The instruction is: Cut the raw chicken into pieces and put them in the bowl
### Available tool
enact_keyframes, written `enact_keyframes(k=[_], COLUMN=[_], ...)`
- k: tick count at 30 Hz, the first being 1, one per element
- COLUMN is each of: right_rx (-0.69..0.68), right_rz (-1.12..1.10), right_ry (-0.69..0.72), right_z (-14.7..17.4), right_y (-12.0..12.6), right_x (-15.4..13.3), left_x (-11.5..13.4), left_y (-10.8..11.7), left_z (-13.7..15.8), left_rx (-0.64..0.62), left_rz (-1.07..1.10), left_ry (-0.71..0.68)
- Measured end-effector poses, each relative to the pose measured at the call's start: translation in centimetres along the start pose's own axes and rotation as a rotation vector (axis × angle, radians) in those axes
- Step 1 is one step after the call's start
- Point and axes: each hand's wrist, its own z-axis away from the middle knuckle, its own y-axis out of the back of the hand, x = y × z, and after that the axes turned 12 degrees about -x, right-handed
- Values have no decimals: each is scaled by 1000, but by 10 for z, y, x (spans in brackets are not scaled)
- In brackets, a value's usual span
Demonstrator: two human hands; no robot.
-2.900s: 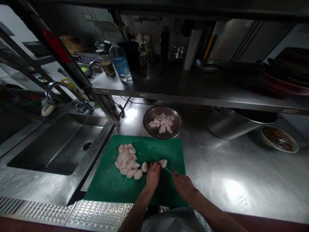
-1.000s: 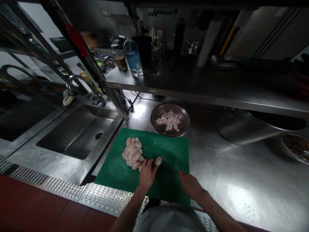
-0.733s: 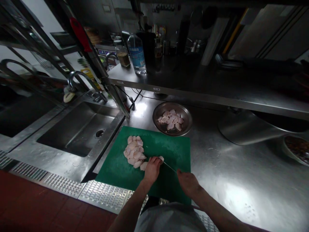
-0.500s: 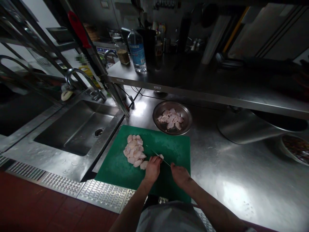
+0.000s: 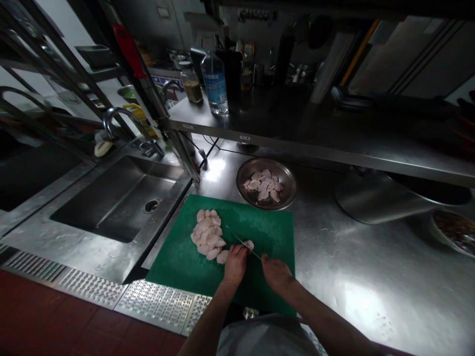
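A green cutting board [image 5: 208, 205] lies on the steel counter. My right hand [image 5: 276, 273] is closed round the handle of a knife [image 5: 243, 242], whose thin blade points up and left across the board. With bent fingers, my left hand [image 5: 236, 262] presses on a piece of raw meat [image 5: 250, 244], pale pink and chicken-like, at the blade. The fingers hide part of this piece. To the left on the board is a pile of similar pale pieces [image 5: 207, 235]. Behind the board, a round metal bowl [image 5: 291, 198] holds more pieces.
A steel sink [image 5: 111, 198] with a tap [image 5: 128, 116] is on the left. Above the counter runs a steel shelf [image 5: 297, 133] with a plastic bottle [image 5: 215, 86] and a jar [image 5: 192, 86]. A large pot [image 5: 374, 200] and a filled bowl [image 5: 451, 247] stand at right.
The view has tilted slightly, so the scene sits a little lower. More of the meat piece shows beyond the blade and my left fingers. Both hands stay in nearly the same place.
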Motion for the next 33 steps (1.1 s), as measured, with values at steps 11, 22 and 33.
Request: enact_keyframes(k=[11, 22, 33], right_rx=[-38, 80, 60], right_rz=[10, -374, -708], right_ry=[-19, -16, -103], right_z=[7, 34, 28], right_y=[-10, -29, -107], right_x=[-1, 89, 112], left_x=[-10, 46, 106], left_y=[-1, 12, 83], left_z=[5, -30, -118], left_rx=[-25, -270, 61], left_rz=[-38, -215, 93], left_ry=[-30, 288, 1])
